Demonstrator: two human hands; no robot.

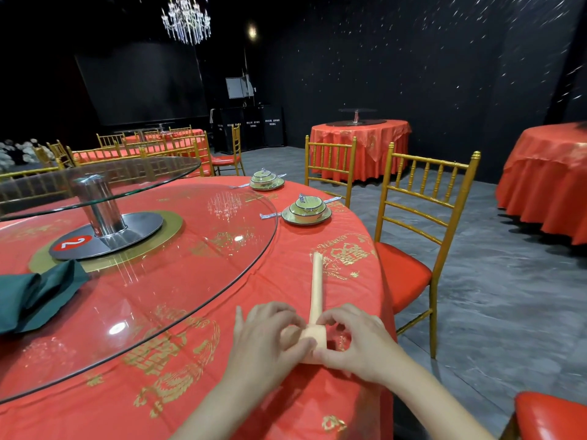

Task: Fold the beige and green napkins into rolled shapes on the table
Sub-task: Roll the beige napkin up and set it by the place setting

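A beige napkin (317, 287) lies on the red tablecloth (343, 236) as a long thin strip running away from me, its near end wound into a thick roll. My left hand (270, 331) pinches the roll from the left, my right hand (355, 335) from the right, fingers curled around it. A green napkin (35, 293) lies crumpled on the glass turntable (178, 274) at the far left, away from both hands.
Two place settings of stacked bowls on plates (306, 209) (266, 181) stand at the table's far edge. Gold chairs with red seats (419, 223) stand right of the table. A raised glass turntable on a metal post (98, 204) occupies the centre.
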